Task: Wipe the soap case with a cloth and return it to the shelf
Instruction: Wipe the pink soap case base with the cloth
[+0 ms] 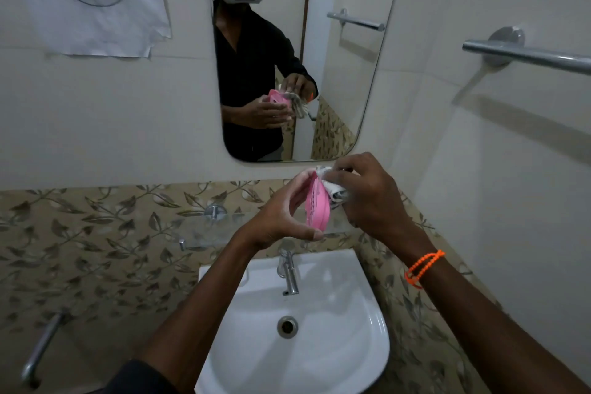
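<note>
1. Head view: wiping is under way; the pink soap case (317, 206) is off the shelf and held up above the sink (361, 345), in front of the lower edge of the mirror (351, 80); judged mid-task, since the return to the shelf is not yet done.
2. Glass shelf (204, 229) sits just above the sink on the leaf-patterned tiles, to the left of the case; nothing visible on it that I can make out.
3. Left hand (281, 217) grips the case on edge; fingers curled round its top and far side, thumb under its lower end.
4. Right hand (367, 192) pinches a bunched pale cloth (332, 189) and presses it against the case's right face; fingers curled over the cloth; cloth and case touching.
5. Remaining, by judgement: finish the other faces; lower the case to the shelf; whether the case is already clean cannot be told.
6. Tap (289, 269) stands at the sink's back rim, directly below the case.
</note>
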